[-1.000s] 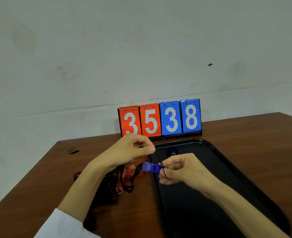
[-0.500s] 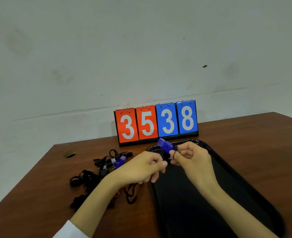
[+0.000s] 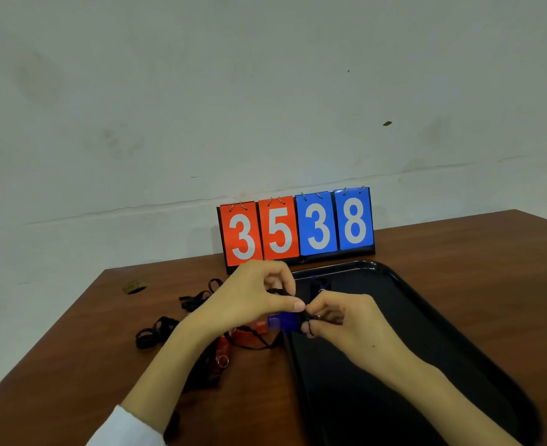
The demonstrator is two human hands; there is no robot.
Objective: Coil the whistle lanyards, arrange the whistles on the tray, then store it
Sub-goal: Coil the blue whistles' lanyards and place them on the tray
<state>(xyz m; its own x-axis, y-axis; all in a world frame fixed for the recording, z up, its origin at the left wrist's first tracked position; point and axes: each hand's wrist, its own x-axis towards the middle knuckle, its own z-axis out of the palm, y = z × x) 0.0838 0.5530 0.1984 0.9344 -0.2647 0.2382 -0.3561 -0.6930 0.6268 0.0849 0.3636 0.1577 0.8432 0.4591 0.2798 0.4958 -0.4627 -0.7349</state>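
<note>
A blue whistle [image 3: 284, 320] hangs between my hands above the left rim of the black tray [image 3: 420, 320]. My right hand [image 3: 343, 317] pinches it at its ring end, with black cord around the fingers. My left hand [image 3: 256, 300] pinches the black lanyard [image 3: 277, 291] just above the whistle. A second whistle [image 3: 320, 286] with its cord lies in the tray's far left corner. Red whistles [image 3: 249, 333] and tangled black lanyards [image 3: 156, 333] lie on the table under and left of my left arm.
A flip scoreboard [image 3: 296, 228] reading 3538 stands behind the tray against the white wall. A small brown scrap [image 3: 133, 287] lies near the table's far left edge. Brown wooden tabletop [image 3: 475, 252] extends to the right of the tray.
Both hands came together and dropped lower. The blue whistle went from raised at the tray's far edge to hanging low between my hands. My left hand moved up over the lanyard.
</note>
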